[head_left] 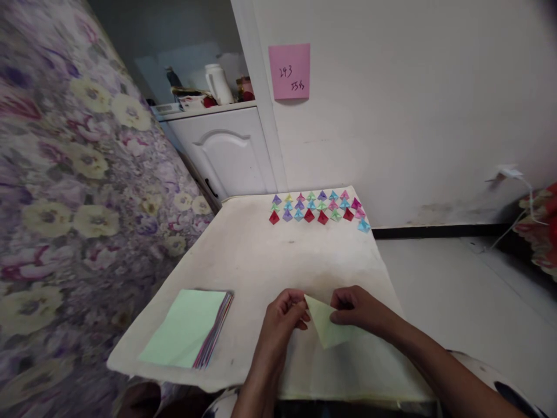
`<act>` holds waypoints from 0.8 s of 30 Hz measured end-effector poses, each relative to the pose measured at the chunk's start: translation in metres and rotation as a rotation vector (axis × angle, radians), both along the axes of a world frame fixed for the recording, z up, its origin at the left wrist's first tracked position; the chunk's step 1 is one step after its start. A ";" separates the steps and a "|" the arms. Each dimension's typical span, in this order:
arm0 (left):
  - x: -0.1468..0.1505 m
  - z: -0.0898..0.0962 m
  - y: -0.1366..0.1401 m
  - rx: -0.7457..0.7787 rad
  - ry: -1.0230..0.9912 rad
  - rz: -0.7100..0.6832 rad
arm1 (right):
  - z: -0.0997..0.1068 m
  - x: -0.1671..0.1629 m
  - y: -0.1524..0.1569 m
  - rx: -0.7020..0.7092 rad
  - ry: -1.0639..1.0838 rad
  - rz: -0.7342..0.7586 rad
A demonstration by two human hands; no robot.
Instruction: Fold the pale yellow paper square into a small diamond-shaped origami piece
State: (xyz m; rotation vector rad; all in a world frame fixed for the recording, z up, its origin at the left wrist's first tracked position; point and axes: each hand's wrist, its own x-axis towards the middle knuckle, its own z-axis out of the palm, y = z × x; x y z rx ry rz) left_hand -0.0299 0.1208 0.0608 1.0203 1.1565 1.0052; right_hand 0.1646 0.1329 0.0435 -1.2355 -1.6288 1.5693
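A sheet of pale yellow-green paper (327, 326), folded to a pointed shape, is held up just over the near part of the table. My left hand (285, 316) is closed at the paper's upper left corner, thumb and index finger together there. On the paper's right side, my right hand (357, 310) pinches it between thumb and curled fingers. The lower right part of the paper is partly hidden behind my right hand and wrist. To the left lies a stack of coloured paper (185, 326) with a light green sheet on top.
Rows of small folded paper pieces (308, 215) in several colours stand along the table's far right edge. The cloth-covered table (243, 249) meets a white wall bearing a pink note (290, 72). A floral curtain (100, 203) hangs at left, near a white cabinet (226, 148).
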 end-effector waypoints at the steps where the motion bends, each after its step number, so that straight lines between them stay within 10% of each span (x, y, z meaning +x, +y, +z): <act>1: 0.001 -0.001 0.000 -0.005 0.003 -0.006 | -0.001 0.000 0.000 0.002 -0.005 0.001; 24: 0.008 -0.005 -0.004 -0.039 -0.096 0.008 | 0.000 -0.002 -0.001 0.030 -0.017 0.014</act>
